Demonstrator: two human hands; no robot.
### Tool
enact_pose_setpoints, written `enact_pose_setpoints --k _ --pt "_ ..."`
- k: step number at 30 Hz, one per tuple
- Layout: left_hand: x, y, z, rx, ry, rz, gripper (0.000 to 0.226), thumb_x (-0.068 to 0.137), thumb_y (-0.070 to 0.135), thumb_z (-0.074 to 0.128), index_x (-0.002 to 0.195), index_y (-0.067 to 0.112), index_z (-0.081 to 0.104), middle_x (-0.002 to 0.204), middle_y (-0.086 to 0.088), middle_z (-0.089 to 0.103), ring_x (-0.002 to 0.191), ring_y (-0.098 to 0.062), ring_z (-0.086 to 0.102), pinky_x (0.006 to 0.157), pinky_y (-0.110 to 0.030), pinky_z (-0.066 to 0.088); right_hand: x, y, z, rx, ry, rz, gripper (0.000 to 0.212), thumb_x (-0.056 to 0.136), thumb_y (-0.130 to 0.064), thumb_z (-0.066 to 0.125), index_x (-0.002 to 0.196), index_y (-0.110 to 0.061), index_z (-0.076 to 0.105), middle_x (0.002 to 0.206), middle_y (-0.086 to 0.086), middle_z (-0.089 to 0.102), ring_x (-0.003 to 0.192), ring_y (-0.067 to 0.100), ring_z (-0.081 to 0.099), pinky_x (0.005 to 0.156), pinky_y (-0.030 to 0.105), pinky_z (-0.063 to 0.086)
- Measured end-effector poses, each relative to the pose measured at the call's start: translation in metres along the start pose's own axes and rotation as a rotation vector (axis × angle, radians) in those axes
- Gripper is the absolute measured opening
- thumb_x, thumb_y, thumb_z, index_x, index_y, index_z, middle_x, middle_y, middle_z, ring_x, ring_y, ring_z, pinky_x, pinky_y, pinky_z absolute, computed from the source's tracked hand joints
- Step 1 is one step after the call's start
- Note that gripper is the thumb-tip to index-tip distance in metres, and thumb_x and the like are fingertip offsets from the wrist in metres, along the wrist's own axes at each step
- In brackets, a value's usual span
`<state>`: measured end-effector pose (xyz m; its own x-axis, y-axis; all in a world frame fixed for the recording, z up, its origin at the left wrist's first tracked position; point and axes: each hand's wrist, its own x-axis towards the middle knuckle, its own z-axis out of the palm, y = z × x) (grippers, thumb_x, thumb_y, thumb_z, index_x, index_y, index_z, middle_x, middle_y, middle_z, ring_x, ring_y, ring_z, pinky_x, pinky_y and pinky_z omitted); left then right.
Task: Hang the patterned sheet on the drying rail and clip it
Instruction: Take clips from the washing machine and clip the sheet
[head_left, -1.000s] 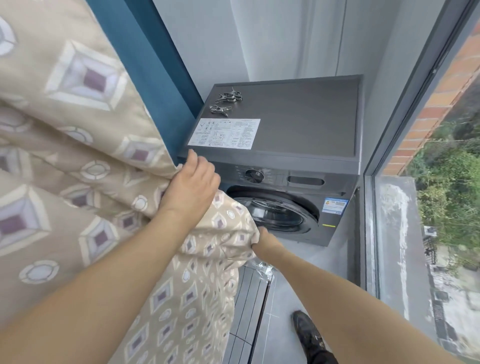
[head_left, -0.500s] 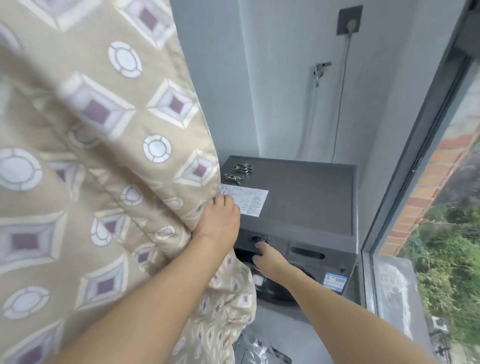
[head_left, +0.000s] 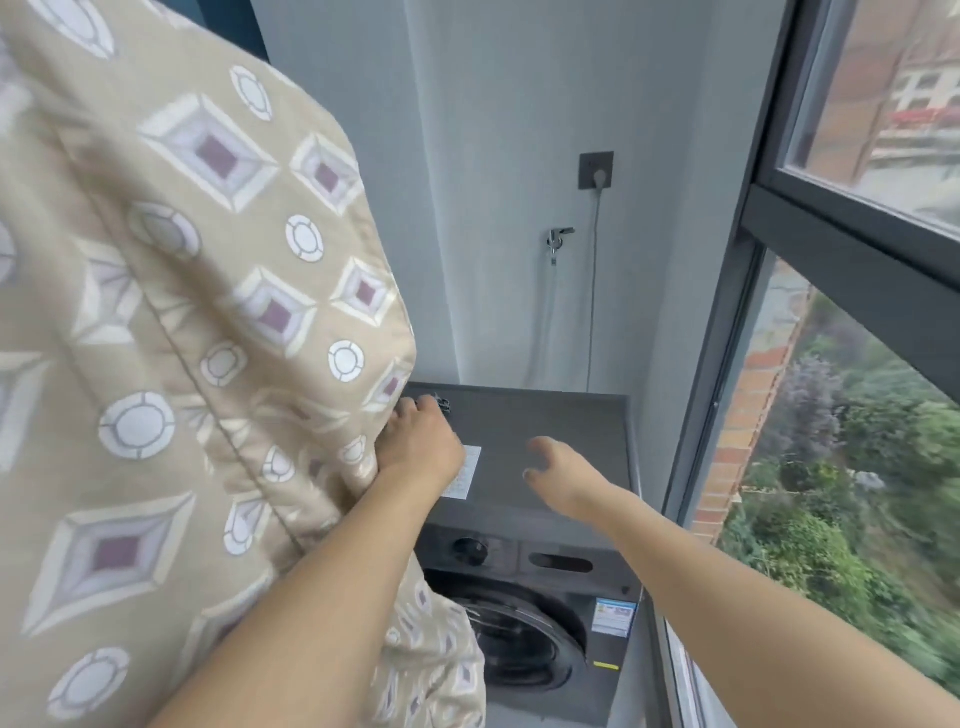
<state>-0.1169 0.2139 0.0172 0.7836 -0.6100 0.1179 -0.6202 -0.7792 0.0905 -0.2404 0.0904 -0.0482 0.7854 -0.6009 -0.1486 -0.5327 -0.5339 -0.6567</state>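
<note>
The beige patterned sheet (head_left: 197, 322), printed with diamonds and circles, fills the left side and hangs down in front of me. My left hand (head_left: 418, 449) grips its right edge at about the height of the washer's top. My right hand (head_left: 558, 470) hovers over the washer's lid with its fingers loosely spread, holding nothing. A metal clip (head_left: 443, 402) peeks out on the lid just beyond my left hand's fingers. The drying rail is out of view.
A dark grey washing machine (head_left: 561, 415) stands against the back wall, with a white label on its lid. A tap (head_left: 558, 241) and a wall socket (head_left: 596, 170) are above it. A window frame (head_left: 769, 218) runs along the right.
My right hand has let go of the sheet's lower part and risen over the washer's lid. My left hand kept its hold on the sheet's edge. My view has tilted upward.
</note>
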Motion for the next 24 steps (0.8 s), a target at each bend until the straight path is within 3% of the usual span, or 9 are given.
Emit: enact_pose_setpoints --k 14,20,24 --pt "0.166 0.031 0.072 -0.214 -0.102 -0.247 0.049 0.093 0.027 0.040 0.137 0.006 0.038 0.141 -0.014 0.042 0.129 -0.034 0.039 0.100 -0.043 0.037 0.177 0.036 -0.046 -0.061 -0.044 -0.041 0.052 0.098 -0.022 0.044 0.148 -0.014 0.033 0.152 0.008 0.033 0.137 0.025 0.036 0.106 0.029 0.032" --pt "0.255 0.009 0.155 -0.262 -0.195 -0.460 0.049 0.091 0.032 0.045 0.133 0.008 0.042 0.137 -0.015 0.046 0.126 -0.035 0.043 0.099 -0.041 0.040 0.302 0.051 -0.016 -0.067 -0.128 -0.136 0.048 0.099 -0.024 0.041 0.146 -0.017 0.033 0.149 0.005 0.035 0.131 0.025 0.041 0.101 0.031 0.036" --pt "0.292 -0.016 0.227 -0.323 -0.235 -0.621 0.052 0.091 0.033 0.047 0.135 0.007 0.042 0.138 -0.015 0.048 0.124 -0.036 0.046 0.096 -0.042 0.042 0.361 0.065 0.024 -0.053 -0.163 -0.184 0.048 0.097 -0.023 0.041 0.145 -0.021 0.037 0.151 0.003 0.033 0.135 0.023 0.037 0.108 0.033 0.035"
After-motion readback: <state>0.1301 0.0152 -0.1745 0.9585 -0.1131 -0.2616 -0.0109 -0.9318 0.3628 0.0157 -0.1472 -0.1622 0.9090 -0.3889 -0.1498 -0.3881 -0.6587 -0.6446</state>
